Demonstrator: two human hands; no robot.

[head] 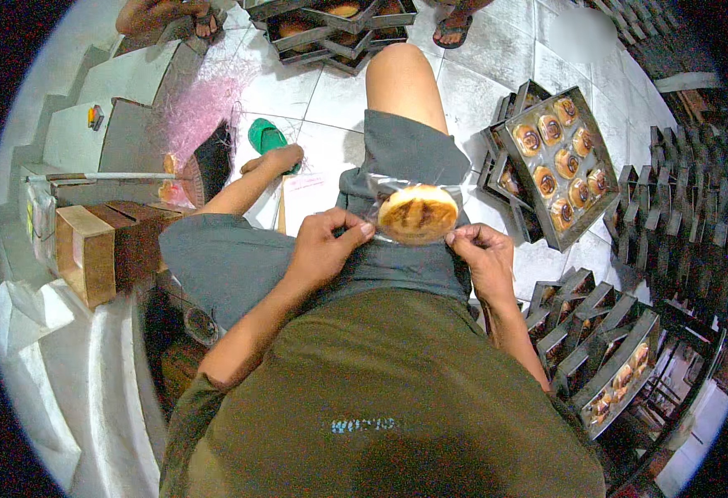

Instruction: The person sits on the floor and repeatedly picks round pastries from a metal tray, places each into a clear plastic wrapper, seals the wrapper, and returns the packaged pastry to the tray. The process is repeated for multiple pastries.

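A round golden bun (418, 213) with a brown mark on top lies inside a clear plastic bag (381, 182) above my lap. My left hand (334, 244) pinches the bag's near left corner between thumb and index finger. Opposite it, my right hand (483, 254) pinches the near right corner in the same way. The bag's far edge spreads over my grey shorts. Whether the bag is sealed, I cannot tell.
A metal tray of buns (553, 187) tops a stack at the right, with more stacked trays (594, 336) nearer me. Cardboard boxes (99, 255) and pink shredded strips (205, 109) are at the left. Beyond my knee are trays (339, 46) and another person's sandalled foot (452, 31).
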